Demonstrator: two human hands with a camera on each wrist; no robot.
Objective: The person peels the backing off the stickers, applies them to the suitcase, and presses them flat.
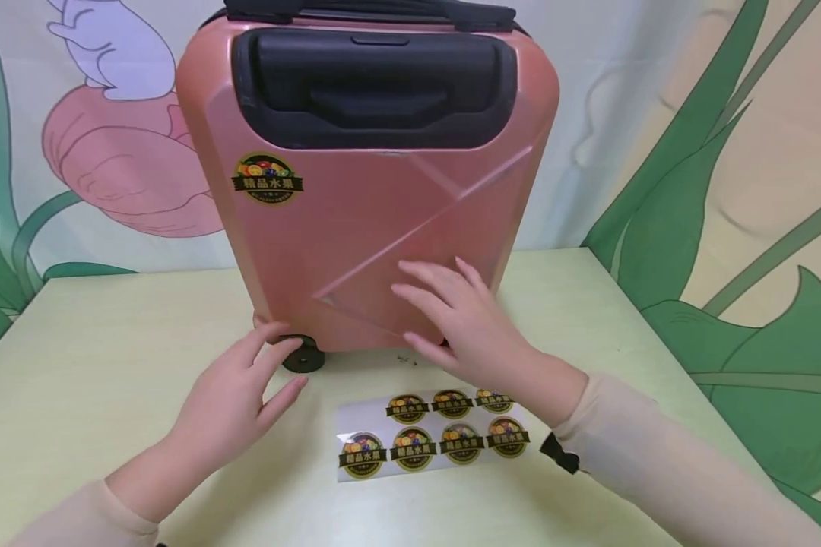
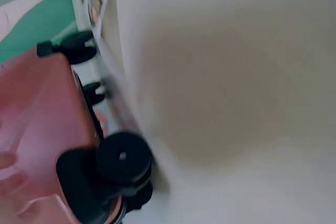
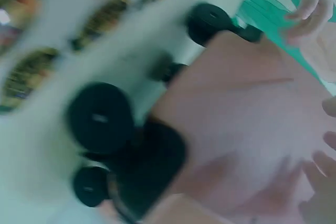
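A pink hard-shell suitcase (image 1: 356, 228) stands upright with its wheels on the table. One round fruit sticker (image 1: 268, 179) is on its upper left front, below the black handle recess (image 1: 383, 91). My left hand (image 1: 226, 399) is beside the suitcase's lower left wheel (image 1: 304, 355), fingers apart and loosely bent, holding nothing. In front of the lower right panel is my right hand (image 1: 468, 327), its fingers spread and nothing in them. Between the wrists, a sheet of stickers (image 1: 359, 418) lies flat, bearing several matching round labels; its upper left spot is bare.
The pale table (image 1: 109, 342) extends to both sides of the suitcase. Behind it hangs a backdrop (image 1: 629, 114) printed with plants and a white rabbit. A small black object (image 1: 559, 453) shows beside the right sleeve (image 1: 643, 448).
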